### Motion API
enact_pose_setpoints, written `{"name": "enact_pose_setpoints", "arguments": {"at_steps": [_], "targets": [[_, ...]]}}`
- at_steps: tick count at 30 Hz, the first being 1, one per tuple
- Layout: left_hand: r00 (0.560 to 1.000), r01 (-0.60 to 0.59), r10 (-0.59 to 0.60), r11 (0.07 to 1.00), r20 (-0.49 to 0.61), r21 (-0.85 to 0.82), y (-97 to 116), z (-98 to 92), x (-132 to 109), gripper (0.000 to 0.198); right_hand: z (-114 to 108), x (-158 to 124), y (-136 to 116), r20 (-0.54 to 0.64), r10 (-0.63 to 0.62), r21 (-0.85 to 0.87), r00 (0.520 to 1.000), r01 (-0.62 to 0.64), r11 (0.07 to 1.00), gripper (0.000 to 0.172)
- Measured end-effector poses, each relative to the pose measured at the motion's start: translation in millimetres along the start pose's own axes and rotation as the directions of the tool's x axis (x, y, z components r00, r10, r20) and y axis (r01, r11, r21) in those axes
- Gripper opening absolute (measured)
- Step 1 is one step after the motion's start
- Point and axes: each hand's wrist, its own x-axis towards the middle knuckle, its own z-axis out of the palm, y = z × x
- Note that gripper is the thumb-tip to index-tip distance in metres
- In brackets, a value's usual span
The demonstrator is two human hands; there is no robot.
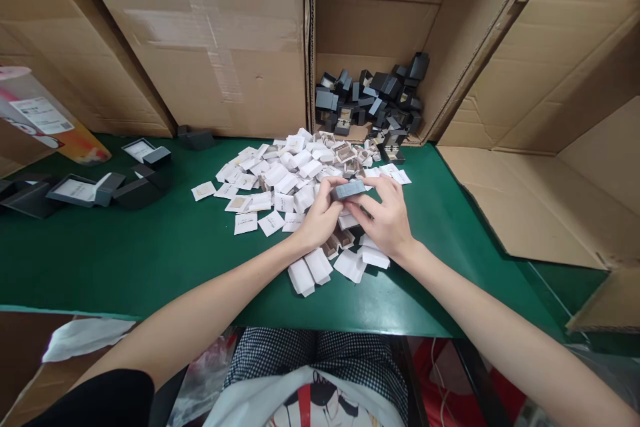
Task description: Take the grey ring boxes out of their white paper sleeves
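My left hand point(320, 213) and my right hand point(387, 217) meet over the middle of the green table point(150, 253). Both grip a small dark grey box point(349, 189), the fingers of each hand curled around one end of it. Under and beyond my hands spreads a heap of small white paper sleeves and cards point(280, 180). A few sleeves lie near my wrists point(310, 273).
An open cardboard carton point(380, 33) on its side at the back holds a pile of small dark boxes point(373, 100). Open dark boxes with white inserts point(80, 190) lie on the left. Cardboard flaps point(540, 207) cover the right side. A cardboard wall point(215, 47) stands behind.
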Motion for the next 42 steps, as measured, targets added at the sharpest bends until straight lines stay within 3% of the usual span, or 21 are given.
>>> {"name": "enact_pose_setpoints", "arguments": {"at_steps": [4, 7, 10, 14, 20, 24, 28, 32, 36, 42], "targets": [[0.994, 0.109, -0.111, 0.992, -0.024, -0.066, 2, -3.5, 0, 0.024, -1, -1, 6, -0.019, 0.004, 0.164, 1.0, -0.001, 0.986, 0.012], [0.976, 0.208, -0.193, 0.964, 0.102, -0.167, 4, -6.1, -2, 0.027, -3, -1, 8, 0.009, 0.036, 0.188, 0.999, -0.037, 0.982, 0.012], [0.971, 0.172, -0.134, 0.967, 0.197, -0.19, 6, -7.1, -4, 0.032, -3, -1, 9, 0.031, 0.088, 0.19, 0.996, -0.093, 0.977, 0.013], [0.983, 0.125, -0.102, 0.98, 0.151, -0.155, 6, -6.2, -4, 0.03, -3, -1, 9, 0.022, 0.135, 0.219, 0.991, -0.137, 0.966, 0.013], [0.989, 0.143, -0.135, 0.976, 0.059, -0.165, 6, -8.6, -2, 0.03, -11, 3, 8, -0.058, 0.082, 0.33, 0.995, -0.059, 0.942, 0.014], [0.977, 0.2, -0.212, 0.94, -0.014, -0.275, 15, -17.6, 3, 0.03, -17, 6, 14, -0.171, 0.177, 0.35, 0.969, -0.108, 0.93, 0.013], [0.954, 0.266, -0.298, 0.883, -0.023, -0.386, 30, -32.9, 8, 0.042, -18, 7, 24, -0.158, 0.261, 0.339, 0.952, -0.196, 0.92, 0.011], [0.955, 0.23, -0.275, 0.924, -0.113, -0.305, 45, -60.8, 1, 0.053, -18, 8, 30, -0.099, 0.241, 0.35, 0.966, -0.193, 0.917, 0.011], [0.926, 0.208, -0.246, 0.966, -0.287, -0.155, 53, -108.9, -23, 0.051, -18, 8, 31, -0.055, 0.176, 0.351, 0.983, -0.146, 0.925, 0.01], [0.783, 0.356, -0.282, 0.934, -0.554, 0.028, 40, -206.7, -67, 0.048, -17, 6, 26, -0.001, -0.038, 0.322, 0.999, 0.037, 0.946, 0.015]]}}
